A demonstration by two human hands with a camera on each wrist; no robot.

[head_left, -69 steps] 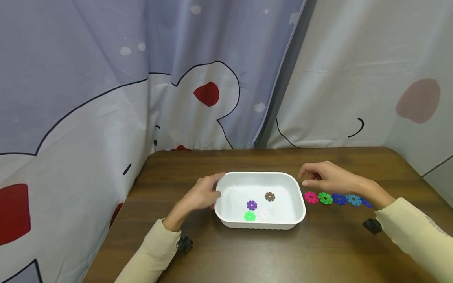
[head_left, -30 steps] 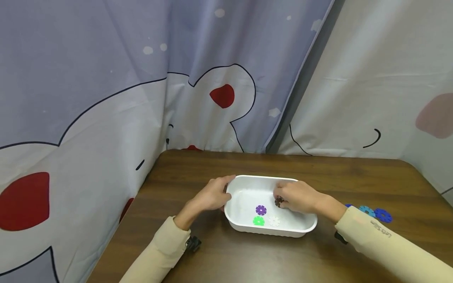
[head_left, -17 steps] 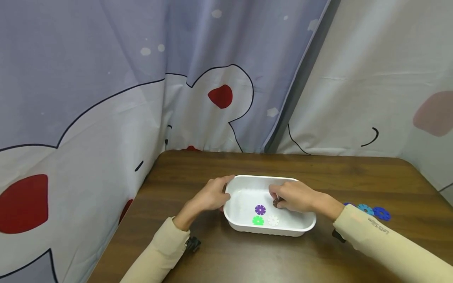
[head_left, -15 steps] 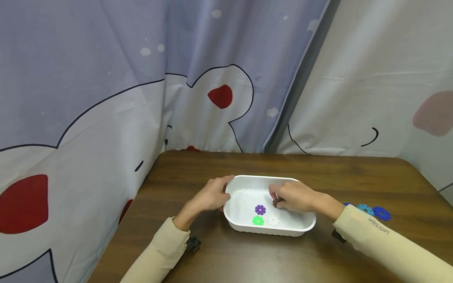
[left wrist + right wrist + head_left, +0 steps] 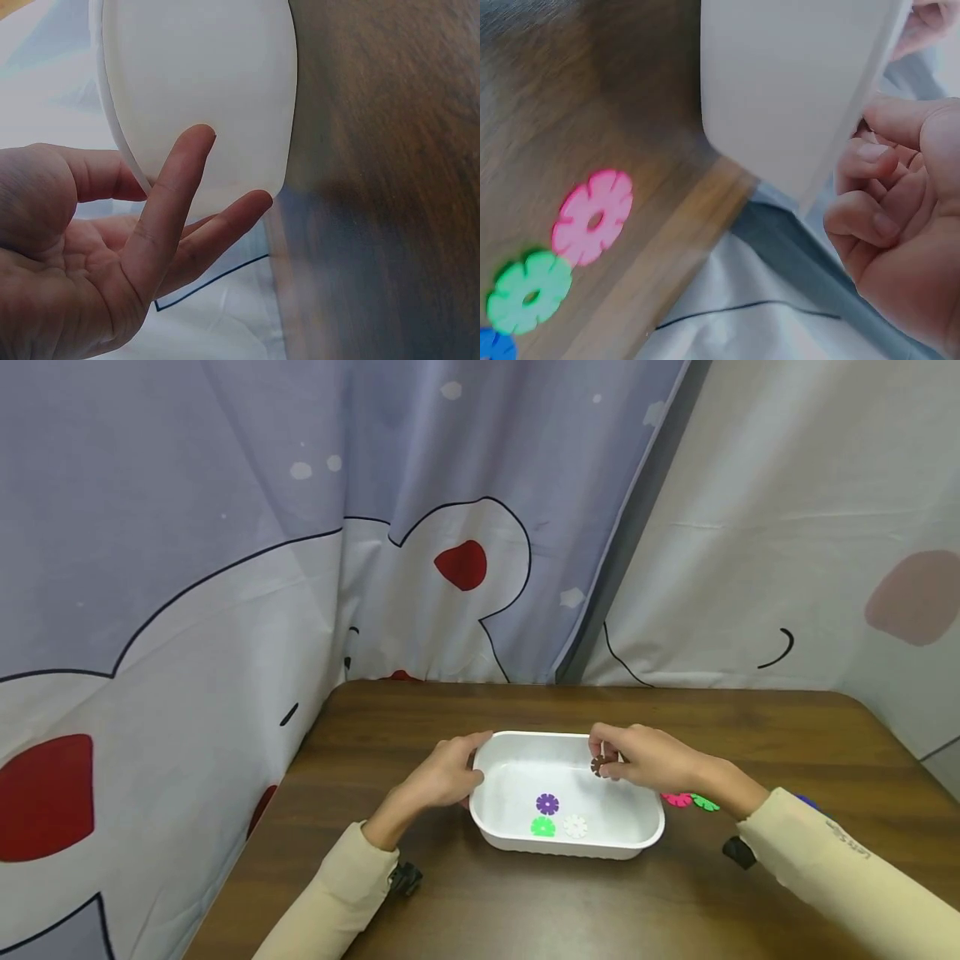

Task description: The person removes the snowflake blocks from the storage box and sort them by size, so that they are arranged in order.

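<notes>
My left hand (image 5: 438, 774) holds the left end of a white plastic basin (image 5: 566, 847), thumb over the rim and fingers along the outer wall (image 5: 217, 82). Above the basin's back right part, my right hand (image 5: 648, 760) pinches a brown flower-shaped plastic disc (image 5: 597, 766) between thumb and fingers, tilted on edge. Inside the basin lie a purple disc (image 5: 547, 804), a light green disc (image 5: 543, 827) and a white disc (image 5: 575, 826). In the right wrist view the basin wall hides the brown disc, and the other right fingers (image 5: 859, 217) are curled.
Right of the basin on the brown wooden table (image 5: 525, 910), a pink disc (image 5: 592, 217), a green disc (image 5: 530, 292) and a blue disc (image 5: 495, 345) lie in a row, partly hidden by the right arm in the head view. A patterned curtain (image 5: 420, 610) hangs behind the table.
My right hand reached into the basin, took hold of the brown disc and lifted it off the bottom, now up and slightly right. My left hand stays on the basin.
</notes>
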